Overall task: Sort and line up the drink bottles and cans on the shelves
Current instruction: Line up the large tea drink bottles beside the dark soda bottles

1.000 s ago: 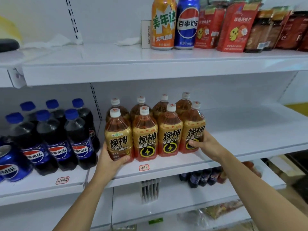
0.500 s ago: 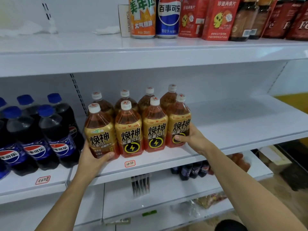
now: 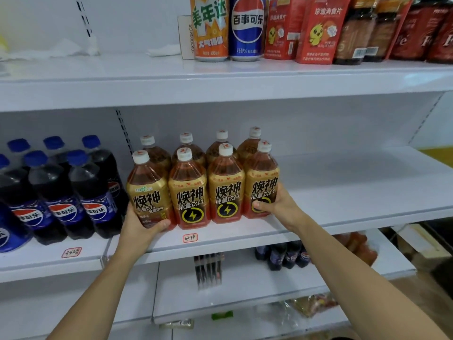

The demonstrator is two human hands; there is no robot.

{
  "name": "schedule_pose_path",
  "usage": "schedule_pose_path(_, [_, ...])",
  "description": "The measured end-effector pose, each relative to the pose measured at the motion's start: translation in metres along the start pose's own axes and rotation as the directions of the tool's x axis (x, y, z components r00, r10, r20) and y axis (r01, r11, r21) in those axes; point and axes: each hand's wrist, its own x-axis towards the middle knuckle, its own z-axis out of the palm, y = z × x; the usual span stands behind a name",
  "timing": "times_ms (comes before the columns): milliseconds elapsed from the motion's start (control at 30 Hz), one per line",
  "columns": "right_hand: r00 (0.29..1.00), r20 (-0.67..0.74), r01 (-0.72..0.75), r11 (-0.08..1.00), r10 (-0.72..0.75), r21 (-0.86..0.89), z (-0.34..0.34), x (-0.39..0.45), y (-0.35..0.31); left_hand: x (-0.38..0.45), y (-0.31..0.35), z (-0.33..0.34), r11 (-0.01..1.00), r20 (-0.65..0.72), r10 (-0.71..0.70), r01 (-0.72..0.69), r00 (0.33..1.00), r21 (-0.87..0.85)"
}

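Note:
Several amber energy-drink bottles with gold labels stand in two rows on the middle shelf [image 3: 343, 207]. My left hand [image 3: 139, 225] grips the leftmost front bottle [image 3: 147, 192] low down, thumb across its label. My right hand [image 3: 278, 204] grips the rightmost front bottle [image 3: 261, 182], thumb on its lower label. Between them stand two more front bottles [image 3: 188, 192], touching side by side. Dark cola bottles [image 3: 85, 192] with blue caps stand to the left on the same shelf level.
The top shelf carries an orange can [image 3: 210, 28], a blue cola can [image 3: 247, 28], red snack packs [image 3: 318, 30] and dark pouches. Right of the amber bottles the middle shelf is bare. Small dark bottles [image 3: 284, 256] sit on the lower shelf. Handwritten price tags [image 3: 190, 238] mark the shelf edge.
The view has shifted slightly; both hands keep their hold on the end bottles, and the front row looks pressed closer together.

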Motion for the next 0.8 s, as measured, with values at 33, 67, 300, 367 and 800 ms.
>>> schedule_pose_path(33, [1.0,-0.005,0.0,1.0,0.0,0.001,0.0,0.0,0.001,-0.001,0.0,0.0,1.0,-0.003,-0.004,0.004,1.0,0.0])
schedule_pose_path(67, [1.0,-0.01,0.0,1.0,0.0,-0.009,0.0,0.0,0.001,-0.002,0.002,0.001,1.0,-0.004,-0.006,0.006,1.0,0.002])
schedule_pose_path(300, [0.99,-0.14,0.011,1.0,-0.014,-0.022,0.015,-0.016,0.007,-0.008,0.007,-0.001,1.0,-0.015,0.014,-0.014,1.0,0.024])
schedule_pose_path(367, [0.92,-0.391,-0.024,0.988,-0.036,-0.15,0.029,-0.029,0.016,-0.015,0.006,-0.001,0.999,-0.022,0.033,-0.032,0.999,0.031])
schedule_pose_path(800, [0.837,0.216,0.532,0.655,-0.503,-0.536,0.18,-0.047,-0.017,-0.088,0.009,-0.077,0.931,0.071,0.103,-0.121,0.992,0.345])
